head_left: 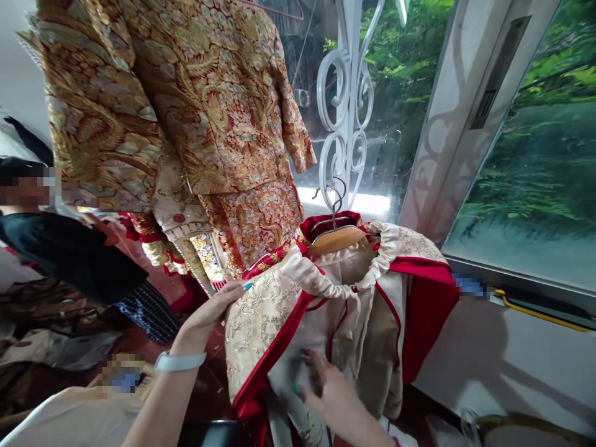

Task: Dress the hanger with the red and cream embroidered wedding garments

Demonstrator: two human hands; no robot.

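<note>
Resting fingers on the shoulder of the cream-and-red garment (263, 313), the left hand (214, 310) sits below and to the left of the wooden hanger (338, 239), our landmark. The garment's gathered neck opening surrounds that hanger, its body dropping below, with red-edged panels flaring to both sides. The left fingertips lie on the embroidered panel; the thumb is out of sight, so whether they pinch the cloth, I can't tell. Down to the right hand (333, 391): below the hanger, in front of the garment's pale inner face, thumb and fingers spread apart with nothing visible between them. It's blurred, so contact with the cloth can't be called. Up and left of the hanger hangs a gold brocade coat (223, 105); above the hanger, a white scrolled stand (344, 115). Far left of it, a person in dark clothes (60, 254).
</note>
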